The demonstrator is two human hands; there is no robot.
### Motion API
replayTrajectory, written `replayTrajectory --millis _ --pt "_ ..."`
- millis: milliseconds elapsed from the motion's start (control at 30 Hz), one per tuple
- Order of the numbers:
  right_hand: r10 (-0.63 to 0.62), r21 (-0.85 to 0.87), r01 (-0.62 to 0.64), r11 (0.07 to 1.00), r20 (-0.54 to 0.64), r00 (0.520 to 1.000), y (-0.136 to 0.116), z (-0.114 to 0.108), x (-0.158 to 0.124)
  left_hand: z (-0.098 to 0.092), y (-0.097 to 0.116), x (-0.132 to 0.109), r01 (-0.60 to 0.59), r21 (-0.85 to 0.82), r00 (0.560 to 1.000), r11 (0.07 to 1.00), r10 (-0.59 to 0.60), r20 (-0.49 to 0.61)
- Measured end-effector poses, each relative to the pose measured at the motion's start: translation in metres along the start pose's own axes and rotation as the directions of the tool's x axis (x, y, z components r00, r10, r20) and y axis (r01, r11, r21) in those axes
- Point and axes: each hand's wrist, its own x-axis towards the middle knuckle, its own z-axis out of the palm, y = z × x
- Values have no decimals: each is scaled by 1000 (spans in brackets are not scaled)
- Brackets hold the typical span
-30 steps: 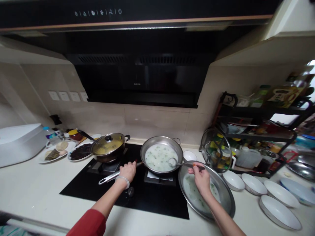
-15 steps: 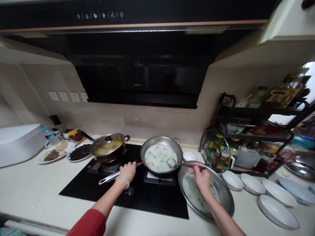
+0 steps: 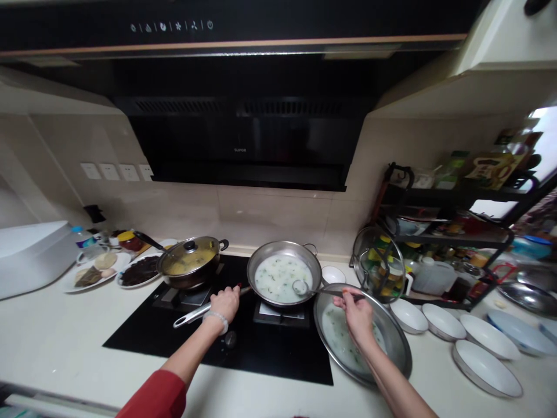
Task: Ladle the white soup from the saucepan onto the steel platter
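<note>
Ladling seems to be the step: soup out of the pan, probably into the basin. Left hand (image 3: 225, 307) curled round the pan handle (image 3: 189, 317), fingers closed on it, undersides hidden. Right hand (image 3: 357, 313) pinches the ladle (image 3: 300, 287) by its handle, thumb and fingers together, no gap visible. Ladle head is inside the pan, right side, at the soup surface; can't tell how deep or how full.

Next move likely calls for a level lift over the pan's right rim, left hand bracing the pan; tilt too early and it drips between vessels.

Containers: pan (image 3: 282, 248), on the right burner, holds pale soup (image 3: 278, 276) with green bits. Steel basin (image 3: 398, 348), near right of pan, holds similar cloudy liquid (image 3: 348, 348), below the right hand. Lidded pot (image 3: 191, 276), left burner, yellowish food showing through the glass. Left of it, plate with dark food (image 3: 139, 271); farther left, another plate (image 3: 69, 285) with a few pale and brown items. Small white bowl (image 3: 333, 273) just beyond the basin, contents unclear. White bowls (image 3: 487, 368) grouped right, pale insides showing.
</note>
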Motion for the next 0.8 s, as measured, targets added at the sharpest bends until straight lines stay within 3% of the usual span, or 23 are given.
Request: replayTrajectory --millis 433,800 --pt "38 89 -33 995 -55 998 -18 -6 -2 -2 0 -1 -10 7 1000 1000 10 7" --pt "-45 129 70 989 -188 981 -40 -60 2 -1 -1 -1 -8 -10 1000 1000 8 -1"
